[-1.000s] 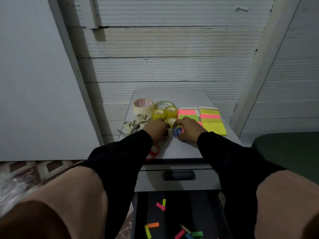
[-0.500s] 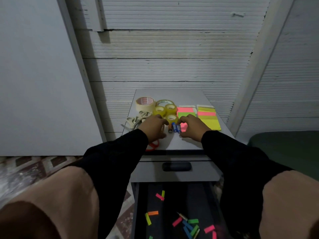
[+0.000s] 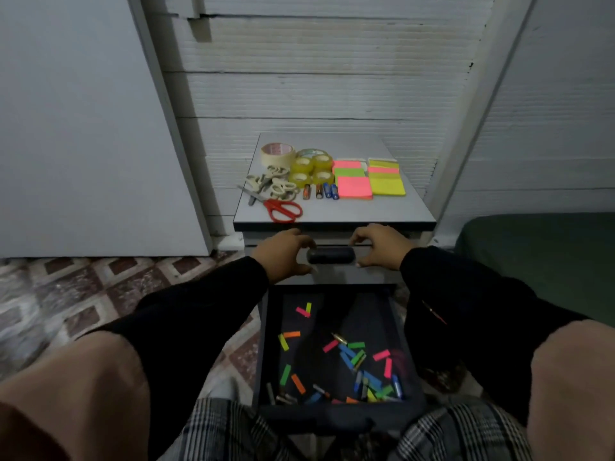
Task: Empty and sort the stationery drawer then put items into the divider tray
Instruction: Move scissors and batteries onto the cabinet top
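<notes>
- Fingers (image 3: 299, 242) of the left hand (image 3: 281, 254) and right hand (image 3: 382, 247) are held loosely curled, nothing gripped, beside the upper drawer's black handle (image 3: 329, 255).
- Batteries (image 3: 321, 190) are laid on the cabinet top (image 3: 332, 212).

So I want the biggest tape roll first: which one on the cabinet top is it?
The beige masking tape roll at the back left corner of the group; the four yellow-tinted clear rolls beside it are smaller.

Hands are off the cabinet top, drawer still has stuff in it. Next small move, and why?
Probably lower one hand, say the right hand, into the open drawer and pick up a battery. Both hands hover empty by the upper drawer handle, and the batteries already lined up on the cabinet top form an unfinished group.
</notes>
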Motion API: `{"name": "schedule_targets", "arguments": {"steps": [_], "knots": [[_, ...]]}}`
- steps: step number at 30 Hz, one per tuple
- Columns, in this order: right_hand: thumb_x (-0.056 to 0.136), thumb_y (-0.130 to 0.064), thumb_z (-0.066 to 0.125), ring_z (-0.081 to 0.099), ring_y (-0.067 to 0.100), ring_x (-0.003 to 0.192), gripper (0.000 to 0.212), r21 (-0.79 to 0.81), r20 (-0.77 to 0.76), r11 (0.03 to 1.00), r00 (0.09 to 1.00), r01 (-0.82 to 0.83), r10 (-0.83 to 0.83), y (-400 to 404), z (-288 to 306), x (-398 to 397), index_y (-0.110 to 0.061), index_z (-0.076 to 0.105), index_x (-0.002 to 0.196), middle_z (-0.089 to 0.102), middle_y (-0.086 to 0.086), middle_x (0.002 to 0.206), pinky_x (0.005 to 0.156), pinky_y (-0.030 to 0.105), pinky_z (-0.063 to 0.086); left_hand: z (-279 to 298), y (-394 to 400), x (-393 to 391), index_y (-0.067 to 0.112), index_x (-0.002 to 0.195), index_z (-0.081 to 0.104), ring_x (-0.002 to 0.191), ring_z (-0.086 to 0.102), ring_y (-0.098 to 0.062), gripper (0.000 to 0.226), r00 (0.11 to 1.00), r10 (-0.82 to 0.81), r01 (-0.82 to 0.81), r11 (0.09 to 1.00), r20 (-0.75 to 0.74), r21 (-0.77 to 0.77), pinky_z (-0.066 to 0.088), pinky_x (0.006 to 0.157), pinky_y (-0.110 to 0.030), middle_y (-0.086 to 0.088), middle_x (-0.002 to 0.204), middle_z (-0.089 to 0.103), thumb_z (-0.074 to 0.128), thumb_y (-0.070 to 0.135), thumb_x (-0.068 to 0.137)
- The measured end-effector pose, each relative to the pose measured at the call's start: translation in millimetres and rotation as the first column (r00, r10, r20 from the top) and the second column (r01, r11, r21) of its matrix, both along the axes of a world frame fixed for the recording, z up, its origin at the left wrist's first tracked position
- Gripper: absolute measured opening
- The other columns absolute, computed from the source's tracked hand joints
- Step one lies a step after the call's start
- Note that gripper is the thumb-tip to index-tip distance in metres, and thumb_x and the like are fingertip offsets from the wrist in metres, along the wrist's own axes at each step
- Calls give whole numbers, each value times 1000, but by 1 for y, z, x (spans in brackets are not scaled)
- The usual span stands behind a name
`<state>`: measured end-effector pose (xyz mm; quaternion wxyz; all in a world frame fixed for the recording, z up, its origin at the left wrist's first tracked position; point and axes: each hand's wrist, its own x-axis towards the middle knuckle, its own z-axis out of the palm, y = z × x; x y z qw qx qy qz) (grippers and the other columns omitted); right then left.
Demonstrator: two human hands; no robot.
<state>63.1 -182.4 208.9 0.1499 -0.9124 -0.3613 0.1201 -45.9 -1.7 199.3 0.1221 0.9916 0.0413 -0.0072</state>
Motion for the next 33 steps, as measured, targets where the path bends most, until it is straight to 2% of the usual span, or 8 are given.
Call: {"name": "schedule_targets", "arguments": {"steps": [4,7,12,15,21,24,30,33], "knots": [[80,-14,72,49,16,93,43,-51,-74,999,997,-2,-2,-17,-27,-17,-12,58,121,52,8,131,77,19,34,-30,-9,-22,21,131,51,113,54,-22,49,998,0,-2,1000,-67,-24,43,87,-28,-4,130,48,66,33,85],[81,-13,71,54,21,107,44,-85,-111,996,994,-5,-4,-24,-46,-25,-10,57,123,53,10,131,77,18,33,-55,-10,-33,19,131,52,113,55,-25,50,994,-2,-3,999,-106,-46,43,92,-30,-6,128,49,67,30,84],[80,-14,73,54,18,104,44,-159,-189,987,982,-23,-7,-36,-86,-30,-11,58,121,57,9,125,79,18,37,-105,-13,-51,18,131,51,113,55,-27,54,978,13,-21,999,-208,-37,45,93,-33,-8,127,50,68,33,83],[78,-12,74,55,18,113,41,-191,-230,981,973,-19,-26,-43,-116,-28,-11,60,117,59,7,122,91,23,43,-131,-11,-57,20,132,50,114,54,-26,51,960,9,-13,1000,-280,-11,42,91,-31,-7,126,50,66,30,84],[78,-1,69,60,24,100,33,-226,-304,974,950,0,-71,-56,-169,-25,-3,62,111,55,3,97,86,31,48,-172,-9,-56,24,135,46,116,54,-24,49,926,19,-24,1000,-377,-11,42,89,-27,-5,131,50,60,28,88],[78,3,67,61,26,100,31,-244,-338,970,938,-7,-78,-61,-192,-24,-4,64,108,56,4,95,88,36,51,-187,-9,-52,27,137,44,115,56,-25,53,916,0,-6,1000,-401,-13,44,90,-29,-6,131,52,61,26,87],[83,2,60,61,26,103,29,-328,-372,938,928,-110,-21,-57,-230,-20,-9,64,109,59,7,106,86,33,50,-217,-13,-40,23,132,49,114,57,-27,43,880,-19,41,998,-475,37,48,90,-36,-9,127,56,55,32,91],[83,-2,63,55,24,110,34,-333,-371,928,928,-166,33,-52,-245,-26,-9,61,116,51,-9,95,81,25,41,-226,-12,-35,20,130,52,115,57,-27,38,871,-48,55,999,-489,0,48,92,-36,-9,128,56,52,29,92]]}}
